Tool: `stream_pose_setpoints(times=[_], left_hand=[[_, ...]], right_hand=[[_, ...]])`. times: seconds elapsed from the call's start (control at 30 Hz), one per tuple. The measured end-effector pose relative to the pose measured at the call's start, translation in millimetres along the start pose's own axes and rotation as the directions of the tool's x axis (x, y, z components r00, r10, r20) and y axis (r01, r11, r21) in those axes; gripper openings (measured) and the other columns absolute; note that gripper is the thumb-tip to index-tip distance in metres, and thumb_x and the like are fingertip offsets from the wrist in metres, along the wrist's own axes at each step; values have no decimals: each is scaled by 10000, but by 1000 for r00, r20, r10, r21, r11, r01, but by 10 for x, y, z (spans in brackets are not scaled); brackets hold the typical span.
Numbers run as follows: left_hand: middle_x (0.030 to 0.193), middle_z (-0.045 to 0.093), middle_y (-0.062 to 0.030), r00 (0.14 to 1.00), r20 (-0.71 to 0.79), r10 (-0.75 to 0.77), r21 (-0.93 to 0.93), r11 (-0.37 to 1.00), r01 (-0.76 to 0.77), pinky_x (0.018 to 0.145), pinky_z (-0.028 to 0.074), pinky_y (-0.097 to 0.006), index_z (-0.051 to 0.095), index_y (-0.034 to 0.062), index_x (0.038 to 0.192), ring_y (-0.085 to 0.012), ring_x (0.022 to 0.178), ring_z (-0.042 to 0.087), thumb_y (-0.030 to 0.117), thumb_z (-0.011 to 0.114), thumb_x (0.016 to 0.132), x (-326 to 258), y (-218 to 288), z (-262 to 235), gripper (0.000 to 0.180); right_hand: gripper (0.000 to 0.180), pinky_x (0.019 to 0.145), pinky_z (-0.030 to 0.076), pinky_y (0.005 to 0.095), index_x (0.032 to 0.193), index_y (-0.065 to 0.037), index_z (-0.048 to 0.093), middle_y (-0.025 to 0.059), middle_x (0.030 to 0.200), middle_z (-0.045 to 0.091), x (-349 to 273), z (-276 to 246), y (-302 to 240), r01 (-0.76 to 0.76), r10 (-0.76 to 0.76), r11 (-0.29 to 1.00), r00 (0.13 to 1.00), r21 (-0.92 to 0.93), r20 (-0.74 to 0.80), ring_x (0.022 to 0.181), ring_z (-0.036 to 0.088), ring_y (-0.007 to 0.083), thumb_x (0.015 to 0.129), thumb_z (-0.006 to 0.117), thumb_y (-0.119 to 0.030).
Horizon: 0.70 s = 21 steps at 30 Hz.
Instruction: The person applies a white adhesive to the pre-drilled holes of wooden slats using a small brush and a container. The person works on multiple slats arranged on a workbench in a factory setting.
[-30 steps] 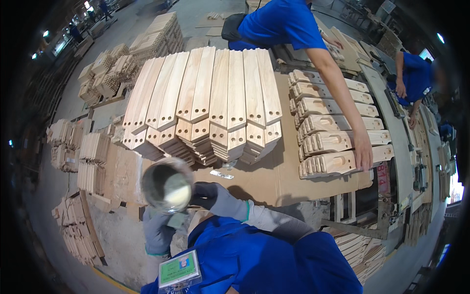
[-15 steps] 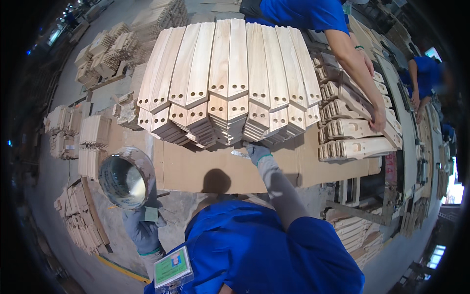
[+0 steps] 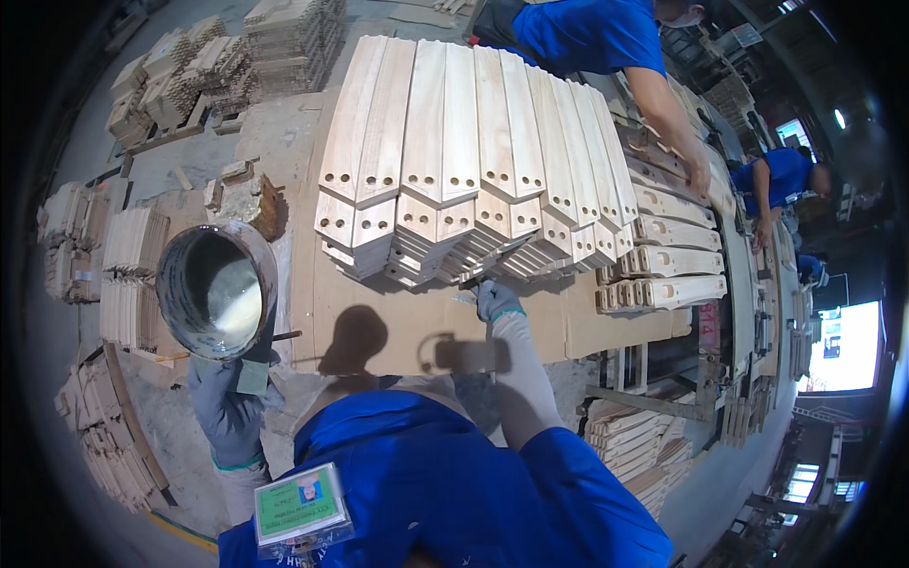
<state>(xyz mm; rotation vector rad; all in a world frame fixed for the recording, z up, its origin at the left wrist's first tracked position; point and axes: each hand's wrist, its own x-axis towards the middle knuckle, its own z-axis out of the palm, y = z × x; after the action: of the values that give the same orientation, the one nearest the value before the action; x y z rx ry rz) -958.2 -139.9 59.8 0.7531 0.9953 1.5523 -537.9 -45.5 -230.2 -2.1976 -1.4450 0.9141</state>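
My left hand (image 3: 225, 407), in a grey glove, is closed at the near side of a round bucket (image 3: 268, 270) and holds it tilted, with pale, wet-looking stuff inside. A greenish square piece (image 3: 252, 378) shows beside the glove. My right hand (image 3: 495, 301), gloved too, is closed in front of the stack of pale wooden slats (image 3: 440, 123), by its lower near edge. From its fingers juts a small flat metal blade, like a putty knife (image 3: 465, 297); the handle is hidden in the glove. Dark round holes mark the slats' near ends.
Cardboard (image 3: 407, 327) lies under the stack. On the right, a co-worker's arm (image 3: 668, 123) reaches over shaped wooden parts (image 3: 674, 257). Bundles of wood (image 3: 134, 241) stand on the left floor, and a rough block (image 3: 248, 204) sits beyond the bucket. Another person (image 3: 781, 180) works farther right.
The view has shifted, so the stack appears farther right and the bucket farther left. My right hand stays at the stack's lower edge with the blade. The co-worker's hand has moved away from me.
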Motion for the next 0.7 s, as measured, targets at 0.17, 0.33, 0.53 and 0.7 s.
stream_pose_setpoints(times=[0.17,0.33,0.53,0.7], left_hand=[[1086,554,-217,994,104,-35,58,998,29,660,586,-337,424,-94,1157,-308,908,639,44,414,885,223,231,-235,305],[1087,560,-180,998,56,-40,38,999,38,747,559,-331,431,-91,1164,-285,938,631,24,420,881,348,226,-527,306],[1092,554,-213,996,23,-83,-38,996,84,552,588,-310,401,-88,1199,-300,885,639,46,405,899,629,52,-695,328],[1066,579,-202,999,8,-47,34,998,47,603,590,-315,424,-103,1193,-284,891,646,34,425,889,715,-27,-886,334]], right_hand=[[259,720,513,290,994,49,567,114,898,634,-379,87,-143,-37,140,647,987,762,-72,813,622,174,816,635,-127],[257,705,520,276,1041,56,523,153,963,591,-1252,-368,-1041,-22,-21,311,999,950,30,865,616,213,843,597,-90],[286,710,513,282,1176,62,488,186,1064,582,-1916,-840,-2560,-101,-36,151,994,983,108,923,602,220,901,457,-10],[345,628,502,245,1261,53,450,165,1037,599,-1890,-869,-3060,-37,-229,263,968,964,100,813,601,171,923,434,-15]])
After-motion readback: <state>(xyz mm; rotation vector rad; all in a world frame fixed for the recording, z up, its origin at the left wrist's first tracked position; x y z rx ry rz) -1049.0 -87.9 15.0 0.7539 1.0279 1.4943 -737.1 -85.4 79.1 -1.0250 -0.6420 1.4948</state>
